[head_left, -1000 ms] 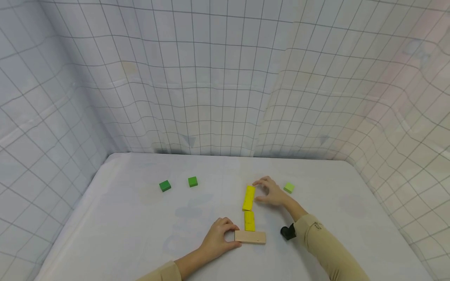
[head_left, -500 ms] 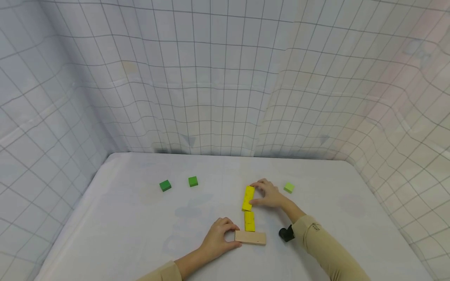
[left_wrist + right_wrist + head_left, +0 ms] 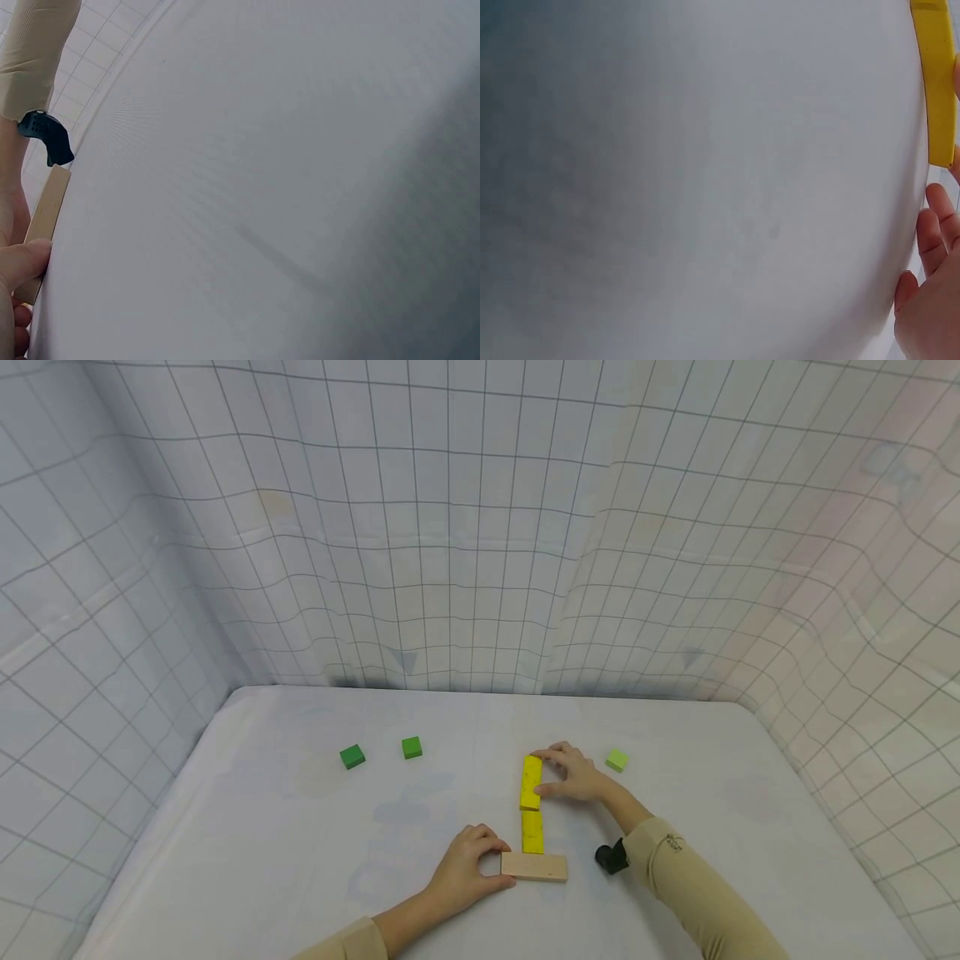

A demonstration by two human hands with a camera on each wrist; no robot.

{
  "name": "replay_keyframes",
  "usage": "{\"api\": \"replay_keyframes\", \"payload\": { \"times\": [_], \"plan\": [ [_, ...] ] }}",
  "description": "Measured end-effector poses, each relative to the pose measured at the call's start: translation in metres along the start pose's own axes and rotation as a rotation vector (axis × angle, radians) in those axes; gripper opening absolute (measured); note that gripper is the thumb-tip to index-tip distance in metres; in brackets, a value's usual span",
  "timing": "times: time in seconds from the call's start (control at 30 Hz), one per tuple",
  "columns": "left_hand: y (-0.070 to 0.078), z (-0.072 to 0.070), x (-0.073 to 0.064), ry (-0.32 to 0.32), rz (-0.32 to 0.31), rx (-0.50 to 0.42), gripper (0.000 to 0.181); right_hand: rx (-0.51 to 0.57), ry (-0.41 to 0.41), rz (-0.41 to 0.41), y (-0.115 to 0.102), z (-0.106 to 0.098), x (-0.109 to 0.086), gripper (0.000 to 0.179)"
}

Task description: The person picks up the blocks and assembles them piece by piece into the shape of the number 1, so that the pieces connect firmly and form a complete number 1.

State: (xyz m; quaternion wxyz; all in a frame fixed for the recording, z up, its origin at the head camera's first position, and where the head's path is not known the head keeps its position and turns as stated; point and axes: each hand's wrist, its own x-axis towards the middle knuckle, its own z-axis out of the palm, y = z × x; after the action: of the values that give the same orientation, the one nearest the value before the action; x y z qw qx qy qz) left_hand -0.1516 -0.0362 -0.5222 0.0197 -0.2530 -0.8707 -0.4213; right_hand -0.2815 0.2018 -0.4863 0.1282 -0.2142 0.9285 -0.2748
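My left hand (image 3: 460,874) pinches the left end of a plain wooden block (image 3: 536,867), thumb on the near side and fingers on the far side. The left wrist view shows the same wooden block (image 3: 47,206) lying flat on the table. Directly beyond it is a short yellow block (image 3: 532,833), pointing away from me. A longer yellow block (image 3: 531,781) continues that line farther out. My right hand (image 3: 576,775) holds this longer one, index finger at its far end and thumb at its right side. In the right wrist view the yellow block (image 3: 937,82) runs along the right edge.
Two green blocks, a dark one (image 3: 352,757) and a brighter one (image 3: 412,747), lie at the back left. A light green block (image 3: 617,760) sits right of my right hand. A black wrist device (image 3: 611,857) hangs at the right cuff. Grid-patterned curtains (image 3: 480,568) surround the white table.
My right hand closes in from the right onto the longer yellow block. That block is turned straighter, now nearly in line with the short one. My left hand stays put on the wooden block.
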Motion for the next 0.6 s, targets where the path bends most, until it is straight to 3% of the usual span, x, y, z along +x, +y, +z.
{"api": "replay_keyframes", "payload": {
  "times": [0.4,0.6],
  "plan": [
    [0.0004,0.0012,0.0002,0.008,0.008,0.016,0.033,-0.012,-0.042,-0.016,0.0008,-0.0011,0.0008,0.064],
    [0.0004,0.0014,0.0000,0.010,0.008,0.020,0.033,0.008,-0.027,-0.021,0.0014,-0.0003,0.0003,0.067]
  ]
}}
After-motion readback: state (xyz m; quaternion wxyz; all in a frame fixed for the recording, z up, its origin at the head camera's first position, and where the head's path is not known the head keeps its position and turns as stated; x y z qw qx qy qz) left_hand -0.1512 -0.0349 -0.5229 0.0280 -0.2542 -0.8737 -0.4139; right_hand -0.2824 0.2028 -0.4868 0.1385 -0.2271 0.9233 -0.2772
